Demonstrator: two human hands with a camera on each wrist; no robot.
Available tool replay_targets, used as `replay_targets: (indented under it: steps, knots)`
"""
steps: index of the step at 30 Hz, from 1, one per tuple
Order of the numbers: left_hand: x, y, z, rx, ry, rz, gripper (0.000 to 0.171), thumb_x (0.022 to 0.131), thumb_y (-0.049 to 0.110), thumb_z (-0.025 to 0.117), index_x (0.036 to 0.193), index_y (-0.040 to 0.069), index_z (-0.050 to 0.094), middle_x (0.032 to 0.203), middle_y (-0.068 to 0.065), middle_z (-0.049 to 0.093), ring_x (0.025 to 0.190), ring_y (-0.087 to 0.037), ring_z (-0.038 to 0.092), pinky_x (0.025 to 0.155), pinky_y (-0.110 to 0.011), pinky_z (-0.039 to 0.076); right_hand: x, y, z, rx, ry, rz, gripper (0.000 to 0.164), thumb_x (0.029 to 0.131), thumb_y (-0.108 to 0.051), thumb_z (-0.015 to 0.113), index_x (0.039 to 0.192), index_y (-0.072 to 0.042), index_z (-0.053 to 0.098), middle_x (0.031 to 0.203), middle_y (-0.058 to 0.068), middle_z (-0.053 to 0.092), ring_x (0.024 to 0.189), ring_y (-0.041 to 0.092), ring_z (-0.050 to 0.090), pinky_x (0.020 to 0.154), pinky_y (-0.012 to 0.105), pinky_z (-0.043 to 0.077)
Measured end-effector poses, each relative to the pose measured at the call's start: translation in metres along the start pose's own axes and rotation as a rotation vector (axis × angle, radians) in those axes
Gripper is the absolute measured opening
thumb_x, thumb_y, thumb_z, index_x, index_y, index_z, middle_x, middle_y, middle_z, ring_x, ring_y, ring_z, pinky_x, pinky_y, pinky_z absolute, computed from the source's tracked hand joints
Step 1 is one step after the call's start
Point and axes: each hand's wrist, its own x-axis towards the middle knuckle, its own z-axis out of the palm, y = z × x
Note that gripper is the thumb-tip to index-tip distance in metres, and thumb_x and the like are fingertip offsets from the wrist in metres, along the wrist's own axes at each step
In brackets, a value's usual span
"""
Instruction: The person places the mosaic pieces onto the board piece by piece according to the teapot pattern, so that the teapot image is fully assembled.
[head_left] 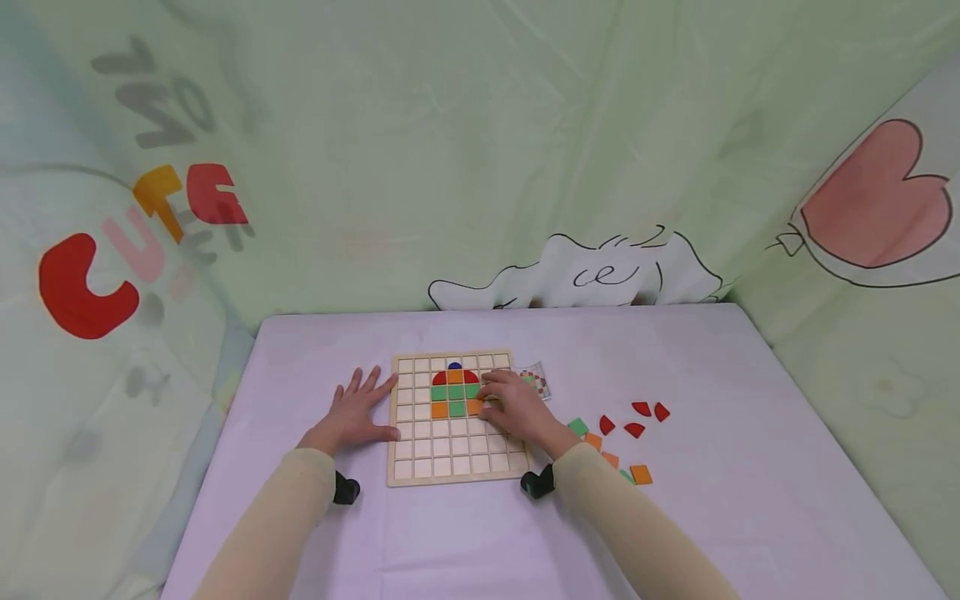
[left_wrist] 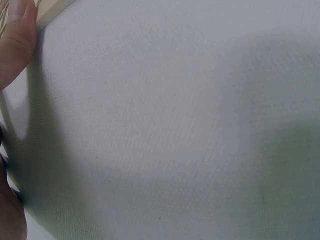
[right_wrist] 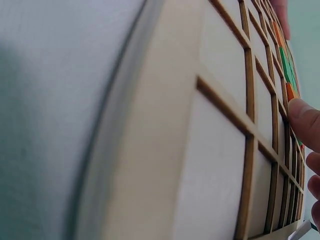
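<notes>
A wooden grid board (head_left: 441,481) lies on the table, with a figure of coloured tiles in its upper half. My left hand (head_left: 352,414) has its fingers spread. Its thumb and index fingertip touch the board's left edge; the left wrist view catches the thumb (left_wrist: 17,47) beside the wooden edge. Over the board's right side, my right hand (head_left: 517,406) holds thumb and fingertips around an orange square tile (head_left: 474,407) at the figure's lower right. In the right wrist view the thumb (right_wrist: 306,120) meets this tile. Green tiles (head_left: 457,408), red quarter-circle tiles (head_left: 439,379) and a blue piece (head_left: 454,366) fill nearby cells.
Right of the board lie loose red quarter-circle tiles (head_left: 634,430), orange squares (head_left: 641,474) and green tiles (head_left: 577,426). A small pattern card (head_left: 542,379) sits by the board's upper right edge, partly behind the right hand. Printed cloth (head_left: 480,167) hangs behind the table.
</notes>
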Motion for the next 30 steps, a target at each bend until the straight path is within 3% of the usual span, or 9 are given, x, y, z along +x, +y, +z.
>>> replay_targets:
  steps: [11, 30]
  knots:
    - [-0.0008, 0.0002, 0.0002, 0.004, 0.006, -0.008, 0.106, 0.08, 0.05, 0.083, 0.163, 0.018, 0.026, 0.172, -0.02, 0.009, 0.158, -0.048, -0.003, 0.124, -0.07, 0.002, -0.0007, 0.0001, 0.0002, 0.04, -0.021, 0.014, 0.022, 0.092, -0.021, 0.078, 0.111, -0.011, 0.078, 0.148, 0.011, 0.058, 0.145, 0.034, 0.044, 0.12, 0.052, 0.038]
    - [0.0005, -0.0015, 0.0013, -0.002, 0.01, 0.002, 0.106, 0.08, 0.051, 0.082, 0.163, 0.018, 0.025, 0.172, -0.019, 0.008, 0.158, -0.047, -0.004, 0.124, -0.069, 0.001, -0.0018, 0.0006, 0.0036, 0.029, 0.024, -0.01, 0.019, 0.092, -0.021, 0.077, 0.108, -0.01, 0.079, 0.143, 0.012, 0.061, 0.141, 0.034, 0.048, 0.117, 0.051, 0.042]
